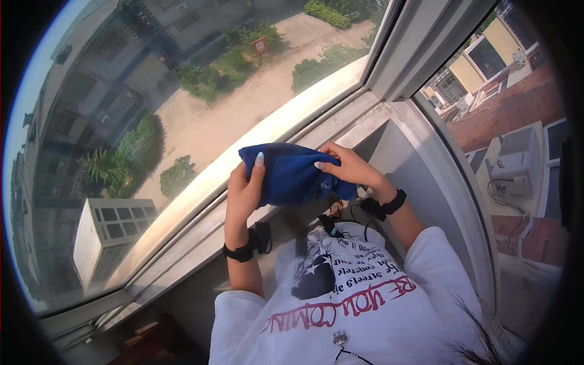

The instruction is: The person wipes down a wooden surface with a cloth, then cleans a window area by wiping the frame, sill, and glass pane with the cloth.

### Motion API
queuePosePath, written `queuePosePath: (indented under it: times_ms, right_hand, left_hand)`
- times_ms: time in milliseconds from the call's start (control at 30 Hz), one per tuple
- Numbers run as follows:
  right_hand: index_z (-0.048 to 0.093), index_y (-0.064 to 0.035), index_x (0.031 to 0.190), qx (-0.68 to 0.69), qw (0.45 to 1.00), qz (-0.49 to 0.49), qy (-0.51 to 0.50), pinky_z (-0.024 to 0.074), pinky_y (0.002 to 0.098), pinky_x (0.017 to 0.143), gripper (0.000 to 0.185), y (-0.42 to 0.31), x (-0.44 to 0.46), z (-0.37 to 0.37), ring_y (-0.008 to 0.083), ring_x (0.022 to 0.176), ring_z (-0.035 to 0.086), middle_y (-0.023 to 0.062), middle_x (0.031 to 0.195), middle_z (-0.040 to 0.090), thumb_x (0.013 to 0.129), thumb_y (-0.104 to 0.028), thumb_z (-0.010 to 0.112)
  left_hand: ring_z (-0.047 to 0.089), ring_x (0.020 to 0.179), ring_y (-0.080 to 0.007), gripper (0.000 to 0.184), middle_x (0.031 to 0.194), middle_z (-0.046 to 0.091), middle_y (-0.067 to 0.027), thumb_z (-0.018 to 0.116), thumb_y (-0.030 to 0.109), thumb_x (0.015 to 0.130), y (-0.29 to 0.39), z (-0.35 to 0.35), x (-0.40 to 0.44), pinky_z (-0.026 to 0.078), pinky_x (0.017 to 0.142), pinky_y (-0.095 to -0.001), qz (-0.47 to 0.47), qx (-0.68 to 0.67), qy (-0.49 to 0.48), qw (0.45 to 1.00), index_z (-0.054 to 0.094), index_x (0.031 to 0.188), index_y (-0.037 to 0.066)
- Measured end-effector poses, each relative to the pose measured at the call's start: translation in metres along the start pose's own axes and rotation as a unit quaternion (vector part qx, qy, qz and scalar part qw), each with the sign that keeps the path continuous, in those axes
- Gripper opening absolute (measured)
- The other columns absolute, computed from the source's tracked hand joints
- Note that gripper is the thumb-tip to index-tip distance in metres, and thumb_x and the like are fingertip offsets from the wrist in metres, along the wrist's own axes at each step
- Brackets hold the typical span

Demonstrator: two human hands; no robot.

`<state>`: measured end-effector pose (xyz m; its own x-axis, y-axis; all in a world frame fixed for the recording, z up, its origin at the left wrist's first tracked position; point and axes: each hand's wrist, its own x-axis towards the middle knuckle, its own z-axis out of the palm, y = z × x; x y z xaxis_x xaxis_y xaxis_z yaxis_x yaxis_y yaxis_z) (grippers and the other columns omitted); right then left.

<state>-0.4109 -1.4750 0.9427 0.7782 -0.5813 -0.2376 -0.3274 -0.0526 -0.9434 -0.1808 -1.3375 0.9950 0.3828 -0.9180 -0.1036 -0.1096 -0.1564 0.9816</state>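
A dark blue cloth [289, 173] is stretched between my two hands, just in front of the window sill. My left hand [244, 185] grips its left end, thumb on top and the other fingers hidden behind the fabric. At the upper right part of the cloth, my right hand [348, 166] pinches it with the thumb across the front. The fabric hangs in loose folds, bunched near its lower right corner. A black band with a small device [248, 242] is on my left wrist, and a similar black band [394, 205] is on my right.
A window frame [420, 45] rises at the upper right, with its pale sill [201, 228] running diagonally before me. Behind the glass are a sandy yard [213, 128], bushes and an air-conditioner unit [112, 237]. Another outdoor unit [517, 158] shows at the right.
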Motion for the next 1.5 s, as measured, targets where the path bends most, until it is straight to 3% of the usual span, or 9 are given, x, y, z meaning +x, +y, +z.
queuePosePath:
  times_ms: [133, 367, 500, 533, 667, 967, 1033, 1200, 1500]
  right_hand:
    - [0.051, -0.0020, 0.108, -0.047, 0.997, 0.060, -0.023, 0.0477, 0.0289, 0.079, 0.037, 0.001, -0.027, 0.001, 0.0143, 0.089, 0.060, 0.0098, 0.097, 0.064, 0.087, -0.027, 0.069]
    - [0.057, 0.0023, 0.117, -0.013, 0.995, 0.088, -0.046, 0.0473, 0.0319, 0.090, 0.061, 0.068, -0.079, 0.020, 0.0207, 0.102, 0.061, 0.0154, 0.113, 0.063, 0.077, -0.040, 0.077]
    - [0.064, 0.0012, 0.108, -0.034, 0.988, 0.152, 0.001, 0.0493, 0.0290, 0.079, 0.047, 0.121, -0.115, 0.012, 0.0166, 0.085, 0.063, 0.0113, 0.093, 0.068, 0.082, -0.037, 0.073]
    - [0.064, 0.0012, 0.107, -0.017, 0.991, 0.136, 0.004, 0.0493, 0.0282, 0.077, 0.045, 0.115, -0.126, 0.009, 0.0152, 0.080, 0.063, 0.0102, 0.088, 0.068, 0.084, -0.036, 0.072]
    - [0.064, 0.0021, 0.103, 0.037, 0.990, 0.134, 0.014, 0.0484, 0.0260, 0.071, 0.040, 0.079, -0.165, -0.002, 0.0110, 0.071, 0.059, 0.0069, 0.080, 0.067, 0.089, -0.035, 0.066]
    - [0.066, 0.0001, 0.096, 0.148, 0.979, 0.062, 0.124, 0.0471, 0.0248, 0.065, 0.043, 0.086, -0.202, -0.025, 0.0065, 0.070, 0.056, -0.0010, 0.079, 0.065, 0.091, -0.043, 0.063]
    - [0.066, 0.0003, 0.094, 0.049, 0.990, 0.071, 0.112, 0.0486, 0.0277, 0.065, 0.040, 0.086, -0.201, -0.036, 0.0126, 0.068, 0.059, 0.0058, 0.077, 0.066, 0.090, -0.039, 0.065]
    - [0.067, -0.0021, 0.094, -0.284, 0.936, -0.023, 0.208, 0.0503, 0.0382, 0.071, 0.023, 0.133, -0.203, -0.047, 0.0314, 0.076, 0.064, 0.0149, 0.084, 0.065, 0.079, -0.019, 0.069]
    - [0.070, -0.0084, 0.089, -0.265, 0.905, 0.017, 0.334, 0.0495, 0.0406, 0.071, 0.018, 0.072, -0.205, -0.036, 0.0340, 0.079, 0.061, 0.0104, 0.082, 0.062, 0.071, -0.009, 0.067]
  left_hand:
    - [0.056, 0.078, -0.0079, 0.029, 0.086, 0.065, -0.0041, 0.055, 0.024, 0.097, 0.004, 0.022, 0.001, 0.047, 0.070, -0.0246, 0.024, -0.007, -0.123, 0.992, 0.062, 0.107, -0.002]
    - [0.054, 0.073, -0.0070, 0.029, 0.077, 0.063, -0.0018, 0.055, 0.024, 0.097, 0.000, 0.069, -0.002, 0.046, 0.067, -0.0251, -0.015, -0.012, -0.238, 0.971, 0.064, 0.100, -0.003]
    - [0.055, 0.058, -0.0202, 0.027, 0.065, 0.058, -0.0146, 0.058, 0.024, 0.094, 0.001, 0.084, -0.013, 0.044, 0.059, -0.0312, 0.021, 0.139, -0.272, 0.952, 0.063, 0.088, -0.002]
    - [0.057, 0.061, -0.0350, 0.025, 0.069, 0.058, -0.0212, 0.059, 0.024, 0.093, 0.002, 0.088, -0.018, 0.045, 0.059, -0.0381, 0.069, 0.183, -0.278, 0.941, 0.061, 0.087, 0.000]
    - [0.060, 0.074, -0.0414, 0.024, 0.077, 0.062, -0.0219, 0.057, 0.026, 0.093, -0.015, 0.113, -0.025, 0.046, 0.064, -0.0466, 0.128, 0.284, -0.252, 0.916, 0.062, 0.095, 0.003]
    - [0.059, 0.066, -0.0412, 0.032, 0.067, 0.059, -0.0229, 0.051, 0.031, 0.097, -0.041, 0.166, -0.043, 0.045, 0.060, -0.0430, 0.040, 0.278, -0.116, 0.953, 0.061, 0.097, 0.000]
    - [0.056, 0.061, -0.0395, 0.030, 0.066, 0.057, -0.0222, 0.052, 0.028, 0.098, -0.041, 0.168, -0.049, 0.044, 0.058, -0.0403, 0.066, 0.209, -0.087, 0.972, 0.060, 0.097, 0.000]
    - [0.053, 0.059, -0.0379, 0.023, 0.067, 0.055, -0.0215, 0.054, 0.023, 0.097, -0.031, 0.165, -0.053, 0.042, 0.056, -0.0381, 0.132, 0.255, -0.111, 0.951, 0.061, 0.098, 0.001]
    - [0.065, 0.067, -0.0269, 0.030, 0.078, 0.068, -0.0143, 0.069, 0.021, 0.086, -0.031, 0.139, -0.075, 0.050, 0.067, -0.0336, 0.064, 0.151, -0.267, 0.950, 0.063, 0.108, 0.002]
